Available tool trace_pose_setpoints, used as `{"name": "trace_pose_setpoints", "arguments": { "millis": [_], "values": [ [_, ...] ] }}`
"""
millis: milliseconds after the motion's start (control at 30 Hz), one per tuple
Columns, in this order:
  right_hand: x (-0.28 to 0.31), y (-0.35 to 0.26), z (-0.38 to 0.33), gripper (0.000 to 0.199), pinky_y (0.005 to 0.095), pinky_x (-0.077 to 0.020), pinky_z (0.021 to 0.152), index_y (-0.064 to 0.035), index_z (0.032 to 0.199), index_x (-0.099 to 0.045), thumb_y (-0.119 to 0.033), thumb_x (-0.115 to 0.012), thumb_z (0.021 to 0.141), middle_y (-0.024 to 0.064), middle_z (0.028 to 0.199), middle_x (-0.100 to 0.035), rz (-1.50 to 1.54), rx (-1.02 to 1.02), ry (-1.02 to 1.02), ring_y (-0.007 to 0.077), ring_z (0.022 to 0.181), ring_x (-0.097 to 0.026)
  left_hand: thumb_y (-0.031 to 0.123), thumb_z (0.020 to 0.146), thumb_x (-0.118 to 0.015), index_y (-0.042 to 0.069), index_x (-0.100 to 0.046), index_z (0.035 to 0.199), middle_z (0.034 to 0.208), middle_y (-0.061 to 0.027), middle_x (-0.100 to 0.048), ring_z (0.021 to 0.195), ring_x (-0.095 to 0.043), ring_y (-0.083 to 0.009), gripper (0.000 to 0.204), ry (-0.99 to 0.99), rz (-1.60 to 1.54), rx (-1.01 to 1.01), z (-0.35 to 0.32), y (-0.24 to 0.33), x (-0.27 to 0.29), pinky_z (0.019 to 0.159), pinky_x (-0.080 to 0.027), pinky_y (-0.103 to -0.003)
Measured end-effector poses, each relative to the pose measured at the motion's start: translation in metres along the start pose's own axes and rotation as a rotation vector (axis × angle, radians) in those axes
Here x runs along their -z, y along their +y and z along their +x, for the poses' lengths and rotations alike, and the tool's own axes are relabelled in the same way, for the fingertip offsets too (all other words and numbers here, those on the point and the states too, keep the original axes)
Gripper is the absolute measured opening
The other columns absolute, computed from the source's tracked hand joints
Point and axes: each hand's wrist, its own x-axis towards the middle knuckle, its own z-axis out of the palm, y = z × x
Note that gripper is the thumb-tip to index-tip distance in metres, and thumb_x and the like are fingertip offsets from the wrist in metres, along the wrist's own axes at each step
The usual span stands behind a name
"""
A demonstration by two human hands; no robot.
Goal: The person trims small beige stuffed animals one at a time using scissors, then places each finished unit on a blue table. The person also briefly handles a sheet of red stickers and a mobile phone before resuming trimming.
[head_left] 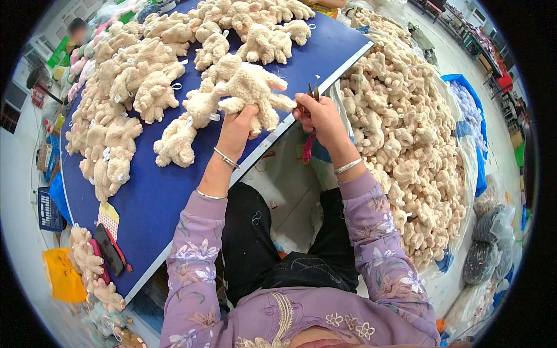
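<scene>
My left hand (239,126) grips a cream-coloured plush toy (253,91) from below, near the table's metal edge. The toy is fluffy, with stubby limbs and a pinkish ear. My right hand (320,116) is closed around small thread snips (314,93), whose dark blades point up and away from me. Its fingers are beside one limb of the toy; whether they touch it I cannot tell. Just beyond my left hand, more cream plush toys (177,142) with small white loops lie on the blue table (162,200).
A large heap of cream plush toys (400,139) fills a sack at my right. More toys cover the table's far side. A phone (108,249) and a yellow card (108,216) lie at the table's left corner. A person (76,36) is at the far left.
</scene>
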Motion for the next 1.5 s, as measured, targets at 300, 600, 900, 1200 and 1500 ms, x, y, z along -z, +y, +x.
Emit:
{"name": "trace_pose_setpoints", "arguments": {
  "millis": [300,600,900,1200,1500],
  "values": [
    [-0.008,-0.002,-0.004,0.026,0.0191,-0.0270,0.044,-0.0040,0.093,-0.063,-0.029,-0.060,0.092,-0.0021,0.069,-0.058,-0.070,0.137,-0.093,0.0019,0.049,-0.037,0.019,0.091,-0.053,0.008,-0.059,0.100,0.081,-0.0018,-0.063,0.060,-0.056,-0.0082,0.016,-0.048,-0.080,0.076,-0.001,0.005,0.001,0.043,-0.036,-0.021],
    [-0.014,-0.001,-0.008,0.020,0.0193,-0.0389,0.060,-0.0015,0.101,-0.066,-0.016,-0.064,0.088,-0.0029,0.080,-0.064,-0.163,0.297,-0.113,0.0031,0.067,-0.050,0.014,0.089,-0.054,0.002,-0.058,0.112,0.093,-0.0024,-0.063,0.071,-0.059,-0.0069,0.026,-0.115,-0.044,0.053,-0.005,0.006,-0.004,0.052,-0.044,-0.021],
    [-0.011,0.004,-0.005,0.014,0.0214,-0.0244,0.044,-0.0073,0.082,-0.060,-0.019,-0.062,0.090,-0.0075,0.058,-0.042,0.116,0.097,-0.245,0.0026,0.048,-0.034,0.012,0.088,-0.041,-0.003,-0.054,0.117,0.104,-0.0114,-0.064,0.089,-0.063,-0.0192,0.036,-0.171,-0.330,0.198,0.005,-0.002,0.009,0.075,-0.050,-0.035],
    [-0.021,-0.001,-0.010,0.017,0.0209,-0.0306,0.048,-0.0050,0.088,-0.063,-0.021,-0.067,0.085,-0.0061,0.065,-0.052,-0.156,0.268,-0.148,0.0026,0.055,-0.041,0.014,0.088,-0.040,-0.002,-0.057,0.106,0.094,-0.0099,-0.063,0.082,-0.063,-0.0188,0.029,-0.140,-0.187,0.192,0.006,-0.009,0.012,0.074,-0.052,-0.035],
    [-0.014,0.000,-0.011,0.019,0.0211,-0.0317,0.049,-0.0076,0.074,-0.061,-0.022,-0.068,0.083,-0.0067,0.063,-0.052,-0.154,0.192,-0.193,0.0026,0.055,-0.043,0.023,0.091,-0.036,-0.005,-0.059,0.101,0.077,-0.0135,-0.063,0.063,-0.059,-0.0178,0.037,-0.254,-0.252,0.264,0.000,0.001,0.004,0.052,-0.046,-0.027]
  ]
}}
